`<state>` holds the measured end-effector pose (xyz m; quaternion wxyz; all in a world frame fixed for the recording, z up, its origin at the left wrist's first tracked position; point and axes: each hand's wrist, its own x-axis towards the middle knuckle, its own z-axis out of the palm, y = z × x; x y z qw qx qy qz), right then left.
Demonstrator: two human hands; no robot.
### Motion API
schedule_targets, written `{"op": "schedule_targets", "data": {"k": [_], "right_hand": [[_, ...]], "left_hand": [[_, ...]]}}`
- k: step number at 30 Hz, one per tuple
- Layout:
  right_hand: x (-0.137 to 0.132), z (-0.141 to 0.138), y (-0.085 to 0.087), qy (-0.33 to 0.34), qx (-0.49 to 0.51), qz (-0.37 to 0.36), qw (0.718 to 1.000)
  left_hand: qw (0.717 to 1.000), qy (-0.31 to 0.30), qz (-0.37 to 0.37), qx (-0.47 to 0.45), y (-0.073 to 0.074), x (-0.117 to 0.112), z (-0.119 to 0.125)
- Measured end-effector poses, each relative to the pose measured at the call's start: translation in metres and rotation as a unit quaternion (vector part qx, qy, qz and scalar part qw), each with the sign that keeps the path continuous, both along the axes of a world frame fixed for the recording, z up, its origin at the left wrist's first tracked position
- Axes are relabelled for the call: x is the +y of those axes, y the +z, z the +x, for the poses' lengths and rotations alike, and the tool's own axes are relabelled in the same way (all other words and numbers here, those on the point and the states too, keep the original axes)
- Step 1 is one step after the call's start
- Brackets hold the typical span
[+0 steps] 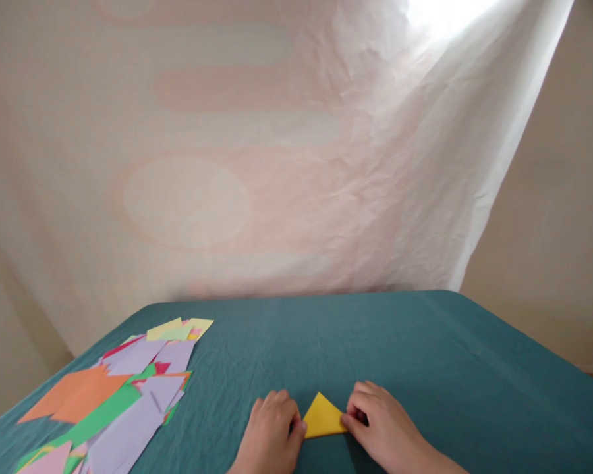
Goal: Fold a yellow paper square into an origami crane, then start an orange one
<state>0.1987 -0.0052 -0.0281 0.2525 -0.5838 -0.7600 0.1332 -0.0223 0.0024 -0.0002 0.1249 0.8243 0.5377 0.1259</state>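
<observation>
1. A folded yellow paper (pixel 322 418) lies at the bottom centre of the frame, a triangle with its peak pointing up the frame.
2. The person's left hand (pixel 273 428), left of the paper, has curled fingers and pinches its left corner.
3. The person's right hand (pixel 383 421), at the lower right of centre, pinches the right corner between thumb and forefinger.
4. Loose coloured papers (pixel 133 421) overlap at the lower left on the teal cloth (pixel 474 382).
5. A creased pale sheet (pixel 296 184) hangs across the upper frame.
</observation>
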Motion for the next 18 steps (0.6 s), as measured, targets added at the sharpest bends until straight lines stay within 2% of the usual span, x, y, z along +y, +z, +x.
{"op": "schedule_targets", "data": {"k": [7,18], "right_hand": [[-0.0008,-0.0011,-0.0005,-0.008,-0.006,0.005,1.0],[0.0007,-0.0025,-0.0014,-0.012,-0.009,0.006,1.0]], "left_hand": [[0.999,0.013,0.001,0.031,0.0047,-0.0027,0.0036],[0.999,0.006,0.004,0.043,0.0035,-0.0014,0.0031]]}}
